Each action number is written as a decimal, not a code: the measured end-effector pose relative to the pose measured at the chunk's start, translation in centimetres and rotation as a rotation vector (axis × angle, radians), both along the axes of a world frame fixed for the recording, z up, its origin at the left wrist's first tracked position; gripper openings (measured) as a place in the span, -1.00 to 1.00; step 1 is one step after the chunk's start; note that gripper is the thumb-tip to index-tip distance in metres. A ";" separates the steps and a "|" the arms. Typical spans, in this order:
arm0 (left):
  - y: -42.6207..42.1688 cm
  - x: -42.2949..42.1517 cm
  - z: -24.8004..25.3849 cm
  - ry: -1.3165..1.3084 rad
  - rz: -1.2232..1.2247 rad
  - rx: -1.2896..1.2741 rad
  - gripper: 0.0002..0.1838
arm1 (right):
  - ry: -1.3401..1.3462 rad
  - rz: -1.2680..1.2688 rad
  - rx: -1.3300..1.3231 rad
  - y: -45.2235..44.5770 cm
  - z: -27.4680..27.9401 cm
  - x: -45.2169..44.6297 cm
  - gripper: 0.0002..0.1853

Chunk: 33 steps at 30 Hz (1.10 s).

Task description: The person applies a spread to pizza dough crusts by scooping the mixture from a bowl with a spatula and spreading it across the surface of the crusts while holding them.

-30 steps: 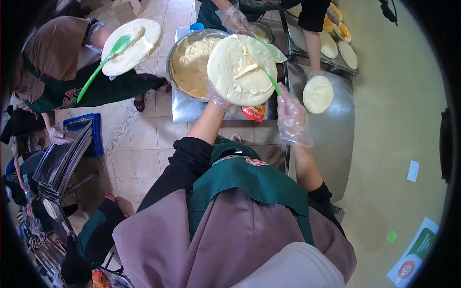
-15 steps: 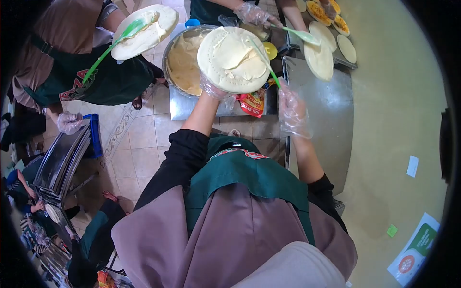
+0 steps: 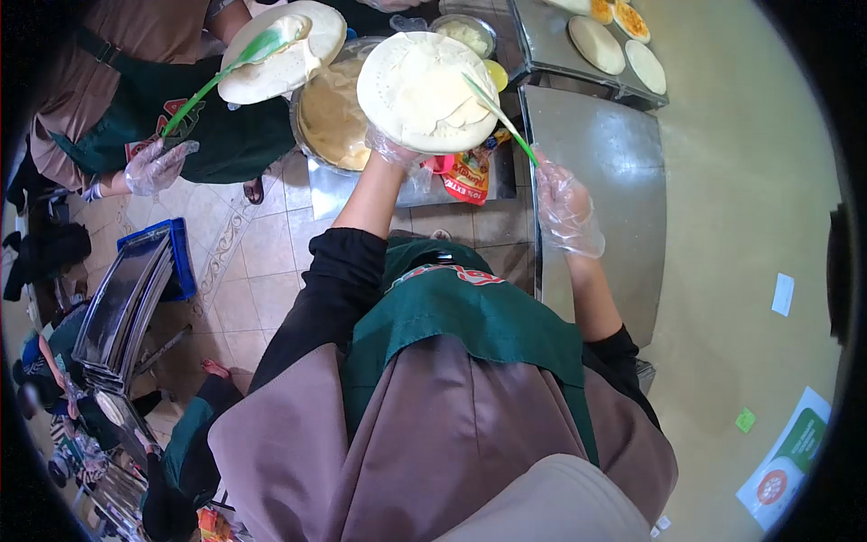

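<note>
A round flat dough base (image 3: 411,108) with pale cream on top rests on my left hand (image 3: 394,146), which wears a clear plastic glove and supports it from below. My right hand (image 3: 564,203), gloved too, is closed round the handle of a green spatula (image 3: 510,128). The spatula's blade lies on the cream at the right side of the base. Behind and left of the base is a large metal bowl (image 3: 330,122) of cream, partly covered by it. A red packet (image 3: 468,178) lies below the base on the metal table.
At the left, a co-worker (image 3: 126,99) holds another creamed base (image 3: 287,54) with a green spatula. Several bases lie on a tray (image 3: 578,68) at the upper right, beyond a metal table (image 3: 605,199). A stack of trays (image 3: 122,307) stands at lower left.
The base and my left hand have shifted up and left, and the cream is spread wider. The co-worker's base moved right. The other worker's base over the right table has gone from there.
</note>
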<state>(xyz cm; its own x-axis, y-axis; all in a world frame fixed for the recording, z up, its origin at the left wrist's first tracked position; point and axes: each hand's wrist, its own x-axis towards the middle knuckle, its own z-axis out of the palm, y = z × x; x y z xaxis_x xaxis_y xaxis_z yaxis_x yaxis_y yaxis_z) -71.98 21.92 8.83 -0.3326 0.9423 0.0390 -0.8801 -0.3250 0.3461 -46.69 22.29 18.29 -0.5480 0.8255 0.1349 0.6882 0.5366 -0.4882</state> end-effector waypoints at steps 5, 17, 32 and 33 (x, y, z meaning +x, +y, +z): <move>0.7 0.4 -0.5 -0.343 -0.141 0.142 -0.42 | 0.020 0.044 -0.036 -3.1 -3.8 2.2 -0.61; 1.7 3.1 1.0 -0.200 -0.112 0.027 -0.38 | 0.005 -0.116 0.015 -0.4 -1.8 2.5 -0.66; 3.9 6.8 2.5 -0.512 -0.338 0.417 -0.36 | 0.041 -0.128 0.035 -2.3 1.2 7.1 -0.64; 4.1 7.2 2.7 -0.483 -0.315 0.388 -0.36 | 0.049 -0.141 -0.054 -3.2 0.7 7.3 -0.63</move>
<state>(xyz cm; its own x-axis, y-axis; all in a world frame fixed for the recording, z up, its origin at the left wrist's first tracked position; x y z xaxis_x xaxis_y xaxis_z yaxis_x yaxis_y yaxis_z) -64.81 25.98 11.53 -0.1102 0.9447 0.3088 -0.9790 -0.0496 -0.1978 -39.43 19.12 19.03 -0.4199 0.9006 0.1126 0.7293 0.4086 -0.5487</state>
